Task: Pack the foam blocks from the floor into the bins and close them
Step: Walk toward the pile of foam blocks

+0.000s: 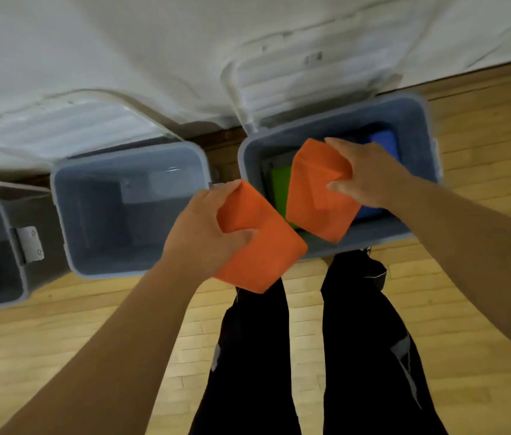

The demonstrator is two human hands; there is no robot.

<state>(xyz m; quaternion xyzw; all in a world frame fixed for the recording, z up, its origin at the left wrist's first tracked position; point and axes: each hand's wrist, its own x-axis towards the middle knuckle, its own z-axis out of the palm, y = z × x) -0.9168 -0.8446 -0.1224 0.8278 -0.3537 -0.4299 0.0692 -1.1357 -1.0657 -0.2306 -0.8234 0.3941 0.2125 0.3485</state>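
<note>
My left hand point(204, 227) grips an orange foam block point(263, 255) by its upper corner, held over the near rim of the right grey bin point(417, 120). My right hand point(364, 174) grips a second orange foam block point(314, 196) above that bin's opening. Inside the right bin lie a green block point(279, 186) and a blue block point(384, 142), partly hidden by the orange ones. The middle grey bin point(69, 215) stands open with no blocks seen in it.
A third dark bin point(12, 246) stands at the far left with a metal hinge plate point(30, 243). Clear lids point(59, 127) lean back against the white wall. My legs in black trousers point(357, 340) stand on the wooden floor point(91, 324) just before the bins.
</note>
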